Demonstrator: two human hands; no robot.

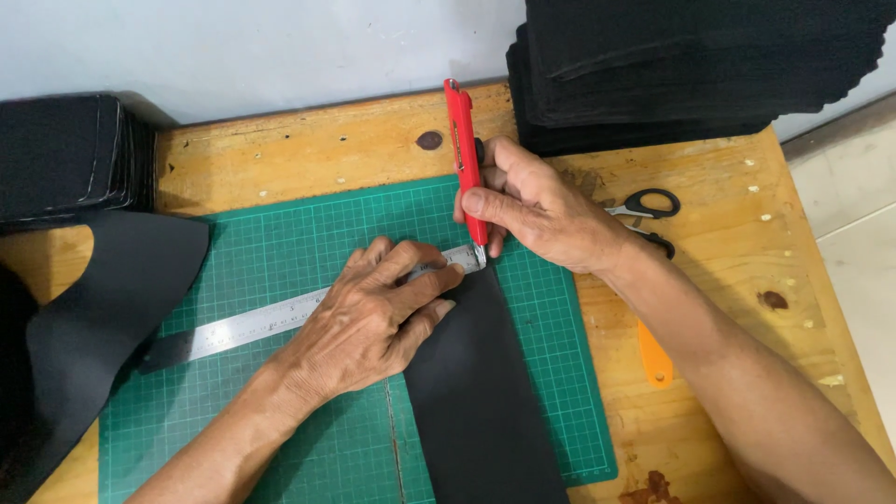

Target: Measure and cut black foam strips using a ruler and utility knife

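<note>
Black strip [481,392]: a long band of dark sheet material lying flat on the green cutting mat [280,252], running from the near edge of the table up to the hands, its far end squared off under the ruler. Left hand [373,317]: spread palm-down, fingers pressing the steel ruler [252,322] onto the strip's far left corner, apparently to keep both ruler and strip from slipping; it grips nothing, only bears down. Ruler: laid at a slant across the mat, its right end crossing the strip's top edge, its left end reaching a large loose black sheet [103,317] draped over the table's left side. Right hand [537,215]: closed around a red utility knife [465,159], held upright with the blade tip touching the ruler's right end at the strip's far corner, the ruler seemingly serving as a guide edge. The two hands sit close together, fingertips nearly meeting at that corner, so the strip's end lies directly beneath both. Orange handle [653,355]: on the bare wooden table [308,149], right of the mat. Scissors [646,207]: black-handled, just behind the right wrist. Far left, a pile of cut black pieces [65,154]; far right, a taller stack of black sheets [691,65] against the wall.
</note>
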